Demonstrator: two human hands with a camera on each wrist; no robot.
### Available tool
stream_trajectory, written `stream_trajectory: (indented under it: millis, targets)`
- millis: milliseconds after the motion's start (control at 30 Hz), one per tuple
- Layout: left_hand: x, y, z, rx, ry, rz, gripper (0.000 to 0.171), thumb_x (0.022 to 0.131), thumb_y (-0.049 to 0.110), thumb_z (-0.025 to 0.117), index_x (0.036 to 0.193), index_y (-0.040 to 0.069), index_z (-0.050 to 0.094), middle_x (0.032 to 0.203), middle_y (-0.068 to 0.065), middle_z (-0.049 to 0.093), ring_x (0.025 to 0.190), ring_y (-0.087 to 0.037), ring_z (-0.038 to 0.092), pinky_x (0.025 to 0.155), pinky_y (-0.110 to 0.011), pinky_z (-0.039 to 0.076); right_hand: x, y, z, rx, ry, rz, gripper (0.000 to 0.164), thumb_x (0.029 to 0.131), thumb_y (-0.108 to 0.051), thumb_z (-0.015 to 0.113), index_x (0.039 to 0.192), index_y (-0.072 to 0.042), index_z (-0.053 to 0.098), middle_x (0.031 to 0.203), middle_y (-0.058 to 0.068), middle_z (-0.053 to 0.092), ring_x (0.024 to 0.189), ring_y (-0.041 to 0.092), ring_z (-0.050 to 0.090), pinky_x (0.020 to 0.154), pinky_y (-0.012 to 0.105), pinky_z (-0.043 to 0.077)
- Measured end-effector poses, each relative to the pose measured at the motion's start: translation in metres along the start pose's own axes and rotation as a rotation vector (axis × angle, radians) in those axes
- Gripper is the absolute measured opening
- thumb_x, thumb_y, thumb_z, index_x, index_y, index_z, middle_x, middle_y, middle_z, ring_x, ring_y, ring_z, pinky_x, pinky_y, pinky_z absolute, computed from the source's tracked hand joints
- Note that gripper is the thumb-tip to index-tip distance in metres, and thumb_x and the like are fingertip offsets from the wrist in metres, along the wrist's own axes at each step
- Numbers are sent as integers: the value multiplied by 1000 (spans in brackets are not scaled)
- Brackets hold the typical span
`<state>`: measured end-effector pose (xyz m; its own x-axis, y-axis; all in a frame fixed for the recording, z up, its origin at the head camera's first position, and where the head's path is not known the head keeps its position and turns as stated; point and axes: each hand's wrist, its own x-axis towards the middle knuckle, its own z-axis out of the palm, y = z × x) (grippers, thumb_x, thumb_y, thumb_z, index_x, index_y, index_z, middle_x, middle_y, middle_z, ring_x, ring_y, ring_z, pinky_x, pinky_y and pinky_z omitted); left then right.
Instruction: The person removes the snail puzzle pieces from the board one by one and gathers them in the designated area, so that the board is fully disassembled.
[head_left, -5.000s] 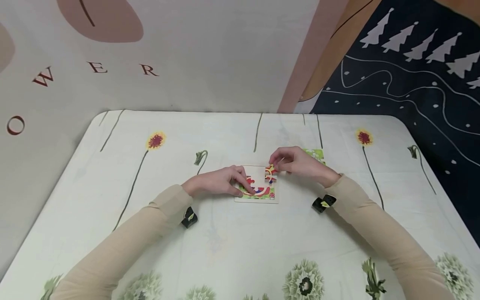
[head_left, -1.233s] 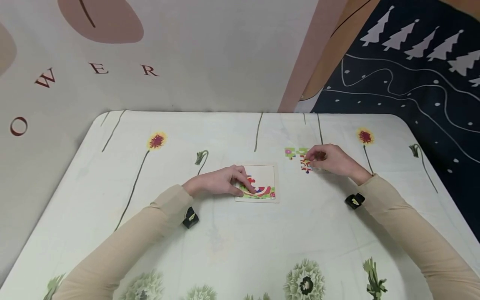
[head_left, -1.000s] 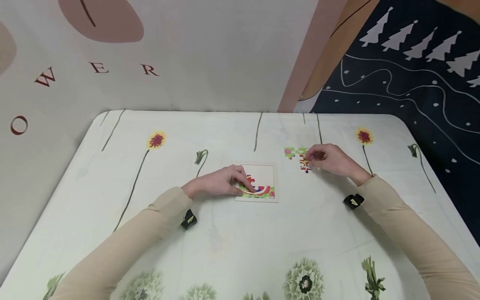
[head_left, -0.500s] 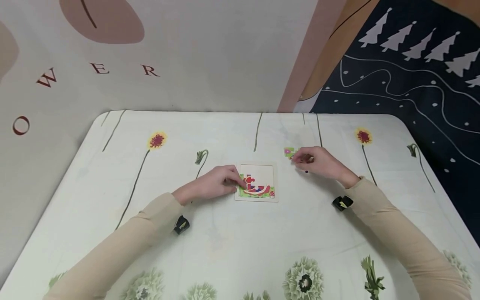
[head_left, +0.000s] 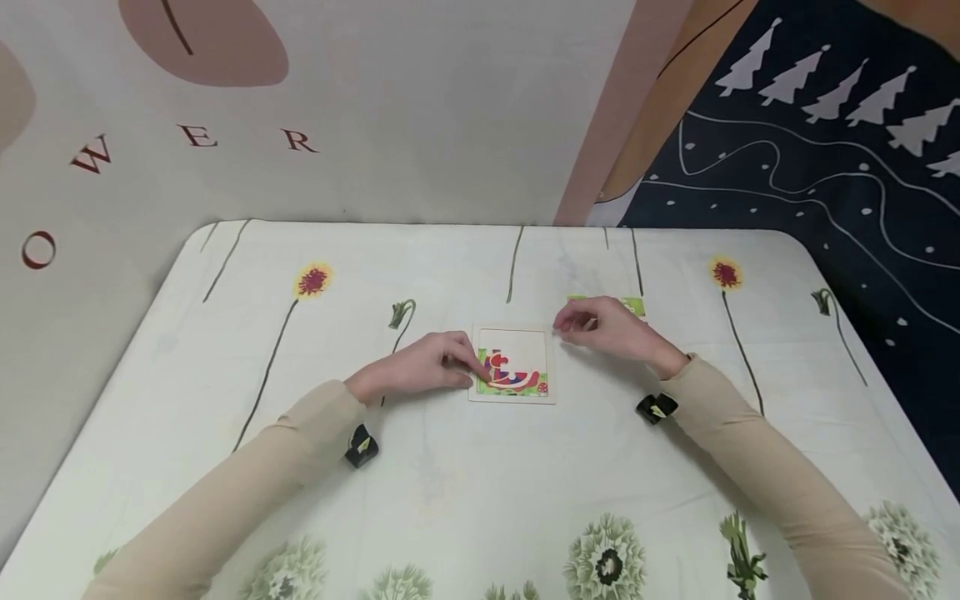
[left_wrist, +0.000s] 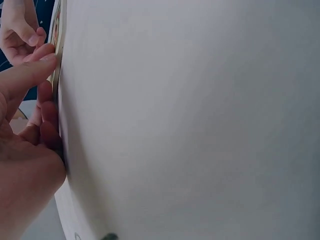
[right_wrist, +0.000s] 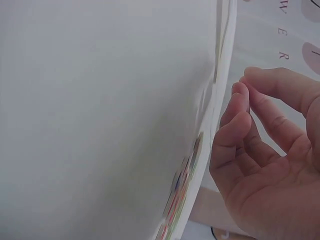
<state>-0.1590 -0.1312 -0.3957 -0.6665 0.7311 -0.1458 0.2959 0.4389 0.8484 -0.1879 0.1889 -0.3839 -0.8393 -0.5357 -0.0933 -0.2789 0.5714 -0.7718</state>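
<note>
In the head view a small square puzzle board (head_left: 513,401) lies flat at mid-table. Red, white and green jigsaw pieces (head_left: 517,382) fill its bottom and lower left; its upper right is bare. My left hand (head_left: 423,364) lies at the board's left side, index fingertip on the fitted pieces, thumb by the edge. Just off the upper right corner hovers my right hand (head_left: 600,329), thumb and index tips together in the right wrist view; I cannot tell whether a piece is between them. Loose green jigsaw pieces (head_left: 633,306) lie behind it, partly hidden.
A white flower-print cloth (head_left: 450,492) covers the table. Its far edge meets a pale wall (head_left: 420,150), with a dark tree-patterned hanging (head_left: 810,150) on the right. More loose puzzle pieces (right_wrist: 177,192) lie by the right hand in the right wrist view.
My right hand took a piece from the board to the loose pieces at the right, then came back left towards the board. My left hand slid slightly left, uncovering fitted pieces.
</note>
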Motion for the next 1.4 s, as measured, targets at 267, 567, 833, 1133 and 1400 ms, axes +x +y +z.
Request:
stream_trajectory:
  millis: [267,567,833,1133,1400]
  targets:
    - [3,-3,-2,-7,-27,-5,20,92,0,72,110,4,80,107,-3,64,103,-17,56,94,-34,44,9,-10,9,30,-8,-26,14,93,3,70,107,1,74,98,8,72,88,21,61,78,28,50]
    - [5,-5,-2,-16,-34,-10,20,93,0,72,110,2,80,106,-4,63,105,-18,55,95,-34,42,18,-25,17,85,-10,-11,15,94,2,67,108,2,73,96,10,71,83,21,61,71,27,48]
    - [5,-4,-2,-30,-39,-24,20,92,-1,72,109,4,81,106,-3,63,106,-18,55,96,-35,41,24,-31,22,113,-72,2,17,98,-1,63,111,2,73,105,12,72,89,22,60,77,30,49]
    - [4,-6,-3,-35,-38,-8,20,91,-1,73,109,4,81,104,-3,63,103,-18,55,91,-34,39,31,-37,29,98,-186,28,22,101,-8,61,116,2,73,113,12,72,96,21,60,83,34,46]
    - [4,-7,-4,-44,-50,4,20,92,0,72,110,4,81,105,-3,63,104,-18,55,94,-35,41,35,-42,38,35,-226,52,25,100,-7,62,120,2,72,119,13,72,102,22,62,91,35,48]
